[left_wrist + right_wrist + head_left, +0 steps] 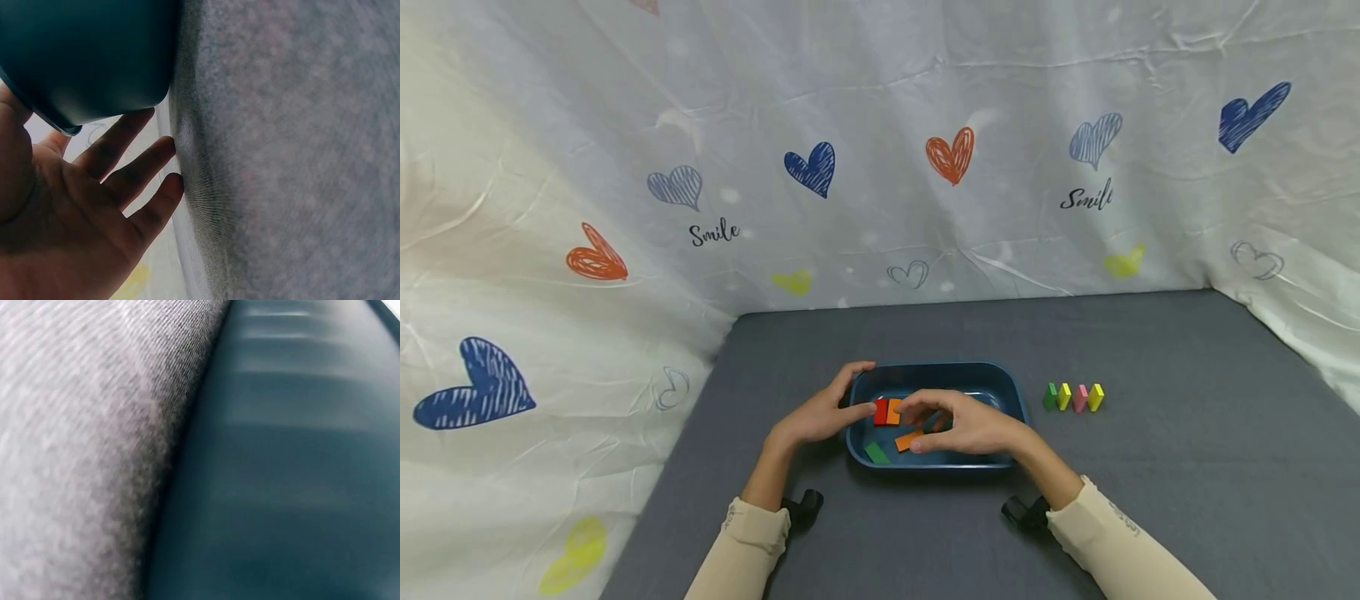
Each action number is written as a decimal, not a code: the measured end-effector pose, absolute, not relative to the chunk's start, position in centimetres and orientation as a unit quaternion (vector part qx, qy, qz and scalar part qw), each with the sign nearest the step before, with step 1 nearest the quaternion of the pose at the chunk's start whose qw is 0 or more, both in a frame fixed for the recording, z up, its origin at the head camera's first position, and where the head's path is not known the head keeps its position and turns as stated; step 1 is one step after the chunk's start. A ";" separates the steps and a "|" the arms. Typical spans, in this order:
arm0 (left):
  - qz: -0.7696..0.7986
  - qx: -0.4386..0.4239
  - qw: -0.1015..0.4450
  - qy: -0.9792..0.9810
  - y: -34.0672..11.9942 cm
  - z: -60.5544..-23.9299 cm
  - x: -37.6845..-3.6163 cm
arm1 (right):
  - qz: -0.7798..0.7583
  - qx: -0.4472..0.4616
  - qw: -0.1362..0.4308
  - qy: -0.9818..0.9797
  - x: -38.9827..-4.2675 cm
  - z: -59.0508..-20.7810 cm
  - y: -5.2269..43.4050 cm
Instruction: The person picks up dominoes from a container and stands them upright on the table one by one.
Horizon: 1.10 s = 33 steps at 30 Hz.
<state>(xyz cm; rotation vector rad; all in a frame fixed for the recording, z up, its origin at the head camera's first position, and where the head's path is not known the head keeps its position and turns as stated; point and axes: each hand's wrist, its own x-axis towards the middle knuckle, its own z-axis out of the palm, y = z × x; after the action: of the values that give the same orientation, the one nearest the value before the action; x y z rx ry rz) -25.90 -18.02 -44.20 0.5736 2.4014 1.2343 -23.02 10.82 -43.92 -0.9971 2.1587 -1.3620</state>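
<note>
Working over a dark blue tray (1011,392) on a grey table (1150,483), both hands at the tray.

Left hand (820,412) at the tray's left rim, holding a red block (881,412) at thumb and fingertips, apparently pinched; the left wrist view shows the other fingers (134,172) spread and relaxed beside the tray's outer wall (87,56). Orange block (893,411) touches the red one on its right. Right hand (966,423) hovers over the tray with fingers bent toward the orange block; can't tell if it grips anything, fingertips hidden. Second orange block (907,440) and green block (876,452) lie flat in the tray. Row of four small blocks (1072,397), green, yellow, pink, yellow, stands right of the tray. Right wrist view: only blurred tray wall (294,475) and table cloth (81,444).
</note>
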 end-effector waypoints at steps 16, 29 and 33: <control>0.441 0.210 0.188 0.852 -18.0 -44.1 -25.7 | -0.426 -0.371 0.255 0.785 -23.0 -44.2 10.1; 0.433 0.208 0.179 0.859 -18.0 -44.2 -25.7 | -0.427 -0.374 0.298 0.768 -22.3 -44.1 9.8; 0.438 0.208 0.181 0.856 -18.0 -44.2 -25.8 | -0.428 -0.380 0.309 0.760 -22.2 -44.0 9.8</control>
<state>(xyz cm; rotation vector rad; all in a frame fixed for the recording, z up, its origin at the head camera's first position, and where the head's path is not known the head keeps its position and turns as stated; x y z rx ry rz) -25.77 -18.01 -44.23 0.5888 2.4172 1.2367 -22.15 9.78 -43.97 -1.0039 2.0073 -1.1302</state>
